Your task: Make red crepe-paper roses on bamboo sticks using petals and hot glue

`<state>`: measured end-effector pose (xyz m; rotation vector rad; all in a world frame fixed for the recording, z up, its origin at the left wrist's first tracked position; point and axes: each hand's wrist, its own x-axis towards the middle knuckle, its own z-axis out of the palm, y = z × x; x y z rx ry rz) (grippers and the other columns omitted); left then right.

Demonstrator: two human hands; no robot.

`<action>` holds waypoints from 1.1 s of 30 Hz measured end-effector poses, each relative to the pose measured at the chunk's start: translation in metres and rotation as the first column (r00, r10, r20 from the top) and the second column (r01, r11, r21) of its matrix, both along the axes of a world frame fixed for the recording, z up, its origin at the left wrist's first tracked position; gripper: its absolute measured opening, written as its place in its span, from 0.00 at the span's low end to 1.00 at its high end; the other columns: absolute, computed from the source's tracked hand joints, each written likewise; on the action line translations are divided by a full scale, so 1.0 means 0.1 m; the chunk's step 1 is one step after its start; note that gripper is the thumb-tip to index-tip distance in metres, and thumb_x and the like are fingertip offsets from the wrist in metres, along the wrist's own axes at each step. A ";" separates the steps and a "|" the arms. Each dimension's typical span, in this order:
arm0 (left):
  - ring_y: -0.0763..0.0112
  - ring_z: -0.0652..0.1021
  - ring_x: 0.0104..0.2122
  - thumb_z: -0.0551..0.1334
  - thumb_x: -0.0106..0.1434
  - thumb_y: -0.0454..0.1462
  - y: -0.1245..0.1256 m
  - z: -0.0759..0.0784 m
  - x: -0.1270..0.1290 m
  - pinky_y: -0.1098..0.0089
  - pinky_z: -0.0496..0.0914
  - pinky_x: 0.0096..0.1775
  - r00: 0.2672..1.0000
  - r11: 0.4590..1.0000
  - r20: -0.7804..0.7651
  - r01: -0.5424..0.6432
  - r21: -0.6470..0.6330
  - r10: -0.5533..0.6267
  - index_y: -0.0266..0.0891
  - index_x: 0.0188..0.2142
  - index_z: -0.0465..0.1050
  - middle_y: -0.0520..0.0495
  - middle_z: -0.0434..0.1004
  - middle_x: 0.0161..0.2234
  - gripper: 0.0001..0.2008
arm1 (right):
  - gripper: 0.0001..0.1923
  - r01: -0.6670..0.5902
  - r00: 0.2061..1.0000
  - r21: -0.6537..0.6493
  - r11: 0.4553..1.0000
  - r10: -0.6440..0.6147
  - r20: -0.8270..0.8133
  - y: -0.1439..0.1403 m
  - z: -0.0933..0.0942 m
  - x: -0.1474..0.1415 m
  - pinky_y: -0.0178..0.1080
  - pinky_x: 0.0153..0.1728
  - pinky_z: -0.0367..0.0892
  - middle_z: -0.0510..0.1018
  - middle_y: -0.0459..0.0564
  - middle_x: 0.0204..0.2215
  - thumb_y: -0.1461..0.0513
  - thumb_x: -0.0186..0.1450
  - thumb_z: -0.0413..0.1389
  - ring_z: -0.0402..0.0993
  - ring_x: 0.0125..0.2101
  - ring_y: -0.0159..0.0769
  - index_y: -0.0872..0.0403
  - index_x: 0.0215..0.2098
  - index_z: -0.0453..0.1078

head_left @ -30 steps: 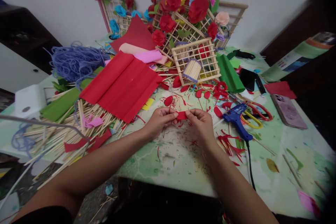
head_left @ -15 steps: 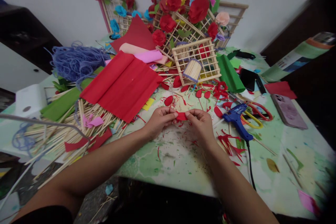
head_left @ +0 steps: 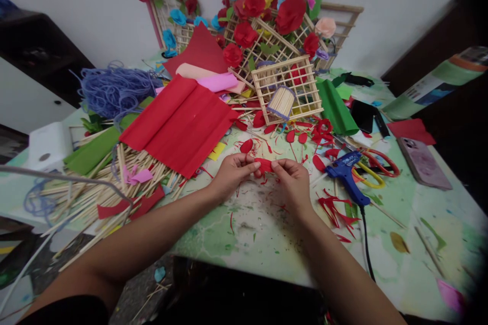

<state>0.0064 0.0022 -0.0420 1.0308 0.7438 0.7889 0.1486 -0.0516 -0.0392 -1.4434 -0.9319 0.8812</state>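
Observation:
Both hands meet over the middle of the table (head_left: 267,244). My left hand (head_left: 232,175) and my right hand (head_left: 293,179) pinch the two ends of a small red paper piece (head_left: 264,165) between fingertips. The piece is held just above the green-patterned tabletop. Loose red paper petals (head_left: 246,145) and thin red trimmings lie around the hands. A blue glue gun (head_left: 345,172) rests just right of my right hand, its black cord running toward the near edge.
A folded red crepe sheet (head_left: 179,124) lies left of centre over a heap of bamboo sticks (head_left: 91,193). Wooden lattice frames with paper flowers (head_left: 267,15) lean on the back wall. Scissors (head_left: 375,167), a phone (head_left: 423,162), green paper (head_left: 335,106) and blue yarn (head_left: 110,89) lie around.
Both hands keep their grip on the red piece and shift only slightly. The camera view has drifted a little.

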 end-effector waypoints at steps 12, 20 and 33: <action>0.85 0.58 0.14 0.67 0.51 0.37 0.03 0.00 -0.04 0.77 0.47 0.18 0.996 0.998 -0.060 0.061 0.007 -0.061 0.33 0.26 0.69 0.53 0.70 0.17 0.09 | 0.11 -0.200 0.979 0.003 0.980 0.200 0.030 -0.01 0.02 0.04 0.35 0.28 0.61 0.74 0.46 0.21 0.55 0.55 0.57 0.66 0.24 0.32 0.56 0.26 0.73; 0.88 0.55 0.13 0.67 0.51 0.37 0.08 0.13 -0.06 0.79 0.45 0.17 0.999 0.998 0.050 -0.016 -0.064 0.019 0.32 0.27 0.69 0.52 0.71 0.19 0.10 | 0.08 0.018 0.971 0.030 0.999 -0.010 -0.238 0.03 0.01 0.06 0.34 0.26 0.60 0.73 0.43 0.19 0.58 0.50 0.63 0.63 0.20 0.28 0.55 0.24 0.72; 0.89 0.52 0.12 0.69 0.50 0.42 -0.21 0.13 0.06 0.77 0.42 0.16 0.996 0.966 0.026 0.093 -0.243 -0.089 0.34 0.31 0.69 0.57 0.68 0.19 0.16 | 0.08 0.038 0.948 -0.019 0.999 -0.042 -0.315 -0.05 0.06 -0.01 0.33 0.27 0.62 0.72 0.43 0.21 0.59 0.51 0.63 0.65 0.22 0.28 0.55 0.26 0.71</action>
